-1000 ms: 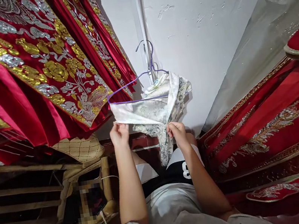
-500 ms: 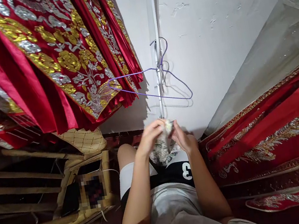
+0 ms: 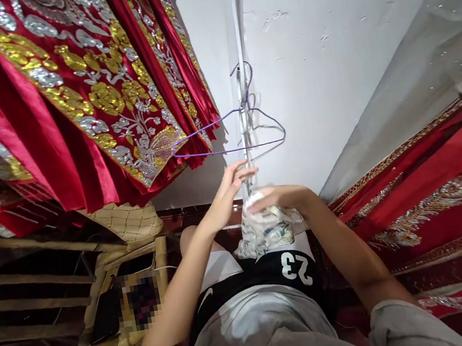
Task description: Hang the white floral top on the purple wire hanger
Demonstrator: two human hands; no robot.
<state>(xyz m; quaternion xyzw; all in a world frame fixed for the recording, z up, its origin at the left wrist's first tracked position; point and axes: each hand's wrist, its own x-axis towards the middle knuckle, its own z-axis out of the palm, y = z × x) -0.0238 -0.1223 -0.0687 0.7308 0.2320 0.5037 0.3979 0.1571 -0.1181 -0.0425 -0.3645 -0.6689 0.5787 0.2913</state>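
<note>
A crumpled light cloth (image 3: 267, 233) with a dark and greenish print hangs over my lap. My right hand (image 3: 281, 195) grips its upper part, fingers bent over it and slightly blurred. My left hand (image 3: 226, 195) is raised to the left of the cloth, holding nothing, with its fingers apart. Above it, a purple wire hanger (image 3: 231, 150) hangs by its hook on the white upright pole (image 3: 236, 24), with no garment on it. The left fingertips lie in front of the pole; whether they touch it I cannot tell.
Red embroidered garments with gold and silver sequins (image 3: 107, 99) hang at upper left. A wooden chair (image 3: 43, 299) stands on the left, with a small stool (image 3: 161, 261) beside it. Another red beaded garment (image 3: 438, 191) and a sheer sparkly cloth (image 3: 426, 46) hang on the right.
My hands were together on the bunched cloth. The left has let go and moved up. The right has swung across over the cloth, which now hangs more spread. The hanger has turned a little.
</note>
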